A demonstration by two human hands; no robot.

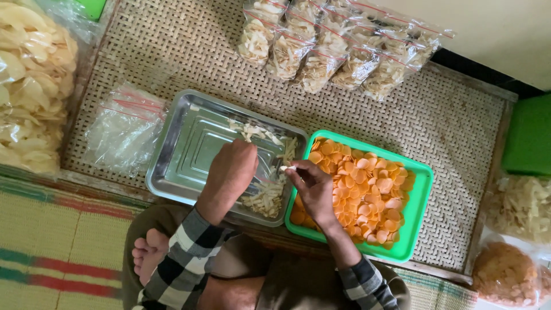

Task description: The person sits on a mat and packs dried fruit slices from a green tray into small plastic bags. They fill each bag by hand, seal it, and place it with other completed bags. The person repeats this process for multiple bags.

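Pale chips [265, 198] lie in the steel tray [183, 152], where the left hand [232, 166] curls narrow over them, seemingly holding a clear bag, though that is hard to see. The right hand [310, 183] pinches one pale chip [285, 168] at the tray's edge, beside the green tray [422, 189] of orange chips [367, 192]. This looks like bag filling; the chip next needs the bag's mouth held open.

Left hand [232, 172] covering part of the steel tray [183, 149] and the pale chips [265, 198] beneath; palm and fingertips turned away, grip not discernible. Right hand [313, 186] pinching something small and white, too small to identify, and overlapping the near corner of the green tray [416, 212]. Large bag of pale crackers [31, 80] being cropped by the left and top edges. Sealed packets [338, 51] running off the top edge. Green box [531, 135] and bag of brownish crackers [508, 275] being cropped at the right. Bare foot [150, 252] lying partly behind the checked sleeve [186, 258].
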